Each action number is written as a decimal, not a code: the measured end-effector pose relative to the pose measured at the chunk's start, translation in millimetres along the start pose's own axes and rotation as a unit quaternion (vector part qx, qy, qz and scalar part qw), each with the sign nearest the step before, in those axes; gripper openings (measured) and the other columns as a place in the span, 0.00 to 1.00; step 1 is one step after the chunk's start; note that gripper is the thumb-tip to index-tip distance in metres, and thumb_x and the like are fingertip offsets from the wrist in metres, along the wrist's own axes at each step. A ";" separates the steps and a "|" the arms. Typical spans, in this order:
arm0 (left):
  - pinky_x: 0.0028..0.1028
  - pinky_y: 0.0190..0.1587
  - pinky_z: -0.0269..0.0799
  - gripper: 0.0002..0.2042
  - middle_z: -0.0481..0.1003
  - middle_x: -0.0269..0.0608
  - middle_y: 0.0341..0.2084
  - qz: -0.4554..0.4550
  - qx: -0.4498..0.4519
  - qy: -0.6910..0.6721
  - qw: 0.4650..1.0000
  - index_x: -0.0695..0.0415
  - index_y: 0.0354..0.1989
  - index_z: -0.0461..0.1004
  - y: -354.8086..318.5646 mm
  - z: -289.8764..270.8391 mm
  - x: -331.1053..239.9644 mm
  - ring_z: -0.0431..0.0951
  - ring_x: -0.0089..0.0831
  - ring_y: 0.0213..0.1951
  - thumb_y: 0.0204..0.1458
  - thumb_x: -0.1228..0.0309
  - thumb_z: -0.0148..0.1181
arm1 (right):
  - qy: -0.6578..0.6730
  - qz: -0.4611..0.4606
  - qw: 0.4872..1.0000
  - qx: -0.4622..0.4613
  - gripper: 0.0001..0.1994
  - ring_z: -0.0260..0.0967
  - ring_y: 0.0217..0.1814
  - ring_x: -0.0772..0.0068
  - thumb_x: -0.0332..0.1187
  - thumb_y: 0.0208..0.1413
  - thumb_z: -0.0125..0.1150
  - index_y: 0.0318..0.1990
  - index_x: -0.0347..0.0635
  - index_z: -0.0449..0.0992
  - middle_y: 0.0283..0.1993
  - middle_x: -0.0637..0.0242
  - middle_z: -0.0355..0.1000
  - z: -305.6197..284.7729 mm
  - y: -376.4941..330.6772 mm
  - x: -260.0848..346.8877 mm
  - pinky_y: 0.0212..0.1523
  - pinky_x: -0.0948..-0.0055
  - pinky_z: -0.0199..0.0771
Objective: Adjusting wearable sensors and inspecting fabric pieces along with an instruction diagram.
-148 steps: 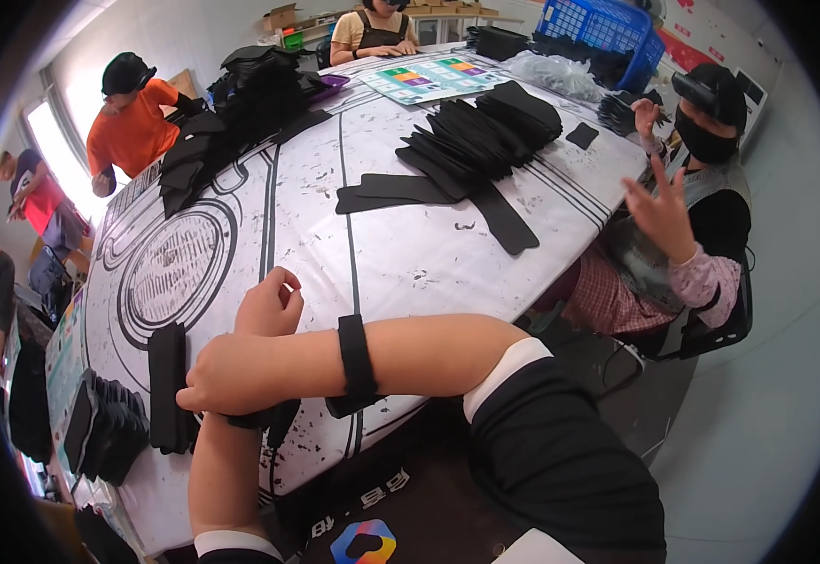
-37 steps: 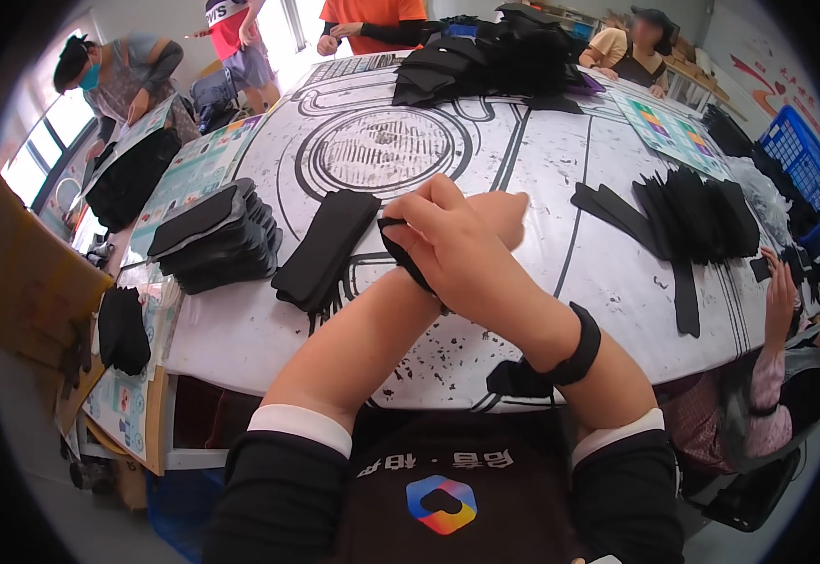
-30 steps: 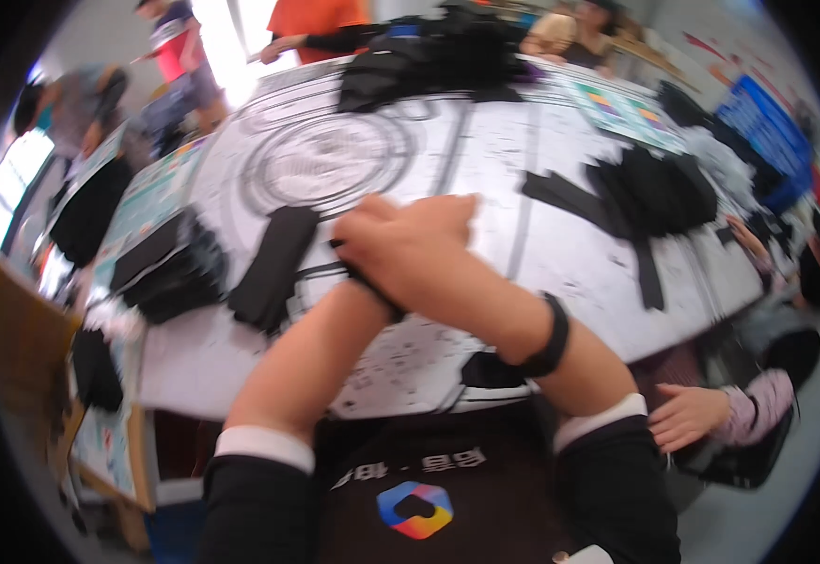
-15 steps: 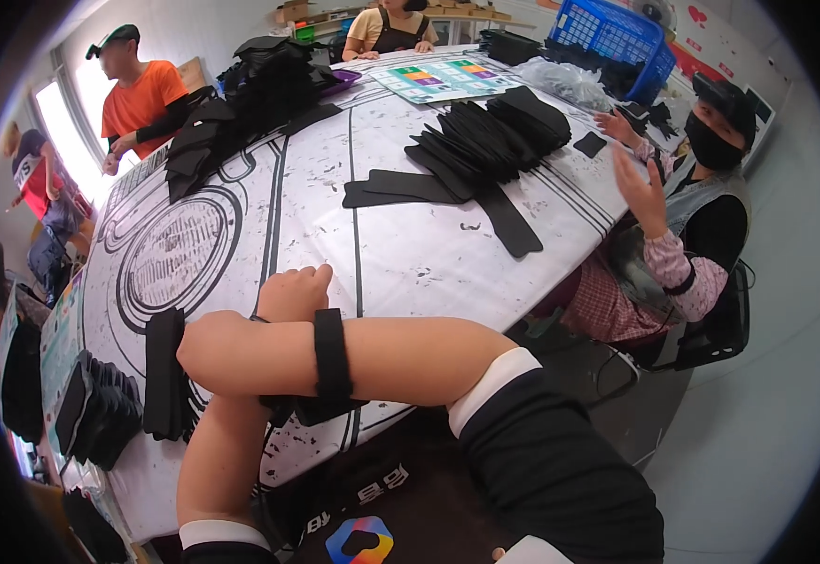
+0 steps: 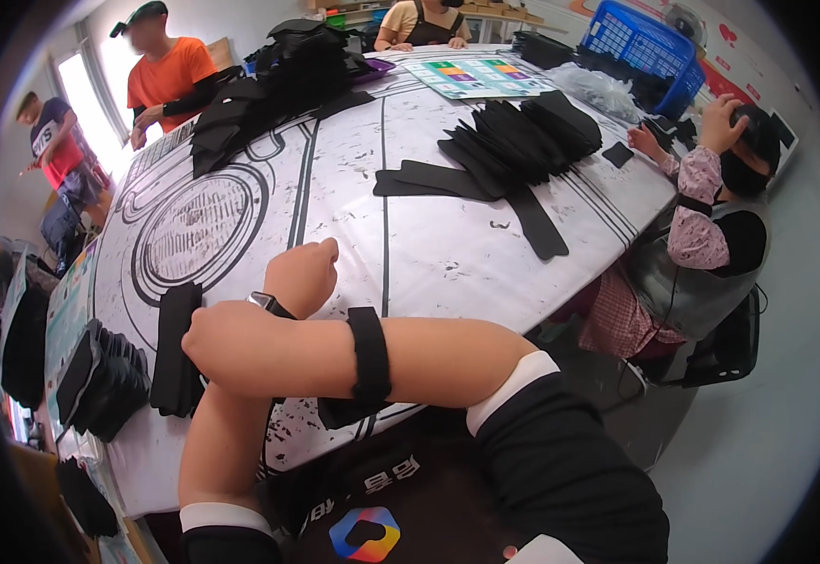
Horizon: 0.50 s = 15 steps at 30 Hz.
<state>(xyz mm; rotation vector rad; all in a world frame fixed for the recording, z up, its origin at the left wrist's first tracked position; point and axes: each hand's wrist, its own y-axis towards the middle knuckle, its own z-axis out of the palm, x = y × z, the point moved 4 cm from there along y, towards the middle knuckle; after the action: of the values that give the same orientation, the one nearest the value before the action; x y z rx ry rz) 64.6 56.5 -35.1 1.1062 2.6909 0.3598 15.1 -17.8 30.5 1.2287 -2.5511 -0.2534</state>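
Note:
My forearms are crossed over the near edge of the table, the right one lying above the left. My left hand [image 5: 302,277] is closed in a fist above the white tabletop, with nothing seen in it. A watch [image 5: 264,301] shows at the left wrist. My right hand [image 5: 226,346] looks curled into a fist too, its back upward and its fingers mostly hidden. It is nearest to a stack of long black fabric pieces [image 5: 177,348] just left of it. Around my right forearm runs a black strap [image 5: 369,352].
Black pieces lie in a fanned pile [image 5: 523,141], a tall heap [image 5: 288,85] and a left-hand stack [image 5: 104,381]. A printed board [image 5: 476,78] and blue crate [image 5: 640,52] are farther off. A person [image 5: 710,207] sits at right; others are at the far side and left.
The view has shifted, so the table's contents sit farther right. My left fist has turned and its watch now shows. The person at right has raised a hand to the head.

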 end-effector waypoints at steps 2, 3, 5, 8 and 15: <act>0.38 0.29 0.67 0.05 0.73 0.43 0.21 -0.003 -0.021 -0.050 0.999 0.54 0.30 0.69 1.3 -5.8 8.1 0.74 0.43 0.27 0.43 0.75 0.51 | -0.002 0.037 0.998 -0.058 0.02 0.73 0.29 0.66 0.31 0.36 0.61 0.19 0.45 0.77 0.24 0.65 0.74 -9.0 0.1 -4.3 0.27 0.71 0.72; 0.38 0.29 0.67 0.04 0.73 0.43 0.21 -0.031 -0.021 -0.059 0.998 0.55 0.29 0.69 0.5 -6.9 12.6 0.74 0.42 0.28 0.43 0.74 0.53 | 0.003 0.029 0.998 -0.058 0.02 0.73 0.29 0.66 0.31 0.36 0.61 0.19 0.45 0.77 0.24 0.65 0.74 -11.7 -1.1 -5.1 0.27 0.71 0.72; 0.38 0.30 0.67 0.04 0.73 0.44 0.21 -0.054 -0.012 -0.082 0.995 0.55 0.28 0.69 7.4 -1.2 25.2 0.74 0.43 0.28 0.43 0.74 0.53 | 0.016 0.030 0.999 -0.016 0.03 0.73 0.30 0.63 0.29 0.36 0.60 0.23 0.42 0.76 0.26 0.62 0.74 -12.4 -5.5 -12.8 0.30 0.69 0.73; 0.38 0.31 0.68 0.04 0.74 0.45 0.21 -0.092 -0.051 -0.096 0.990 0.55 0.28 0.70 5.8 -1.4 43.6 0.74 0.43 0.28 0.43 0.72 0.52 | 0.051 0.042 0.993 -0.102 0.07 0.73 0.32 0.59 0.27 0.37 0.59 0.28 0.39 0.74 0.29 0.58 0.72 -14.4 -10.6 -2.8 0.31 0.66 0.73; 0.40 0.33 0.68 0.06 0.75 0.45 0.24 -0.093 -0.006 -0.010 0.996 0.54 0.30 0.72 19.6 -0.6 32.8 0.75 0.44 0.30 0.44 0.71 0.50 | 0.066 0.021 0.996 -0.051 0.10 0.72 0.34 0.56 0.25 0.40 0.58 0.34 0.36 0.68 0.34 0.55 0.67 -10.1 -3.7 1.9 0.33 0.66 0.72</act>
<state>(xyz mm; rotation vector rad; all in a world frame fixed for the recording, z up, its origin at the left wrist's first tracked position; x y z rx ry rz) 54.5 93.2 -31.9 0.8427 2.7409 0.3316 20.2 -21.8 39.3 1.1161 -2.4160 -0.2799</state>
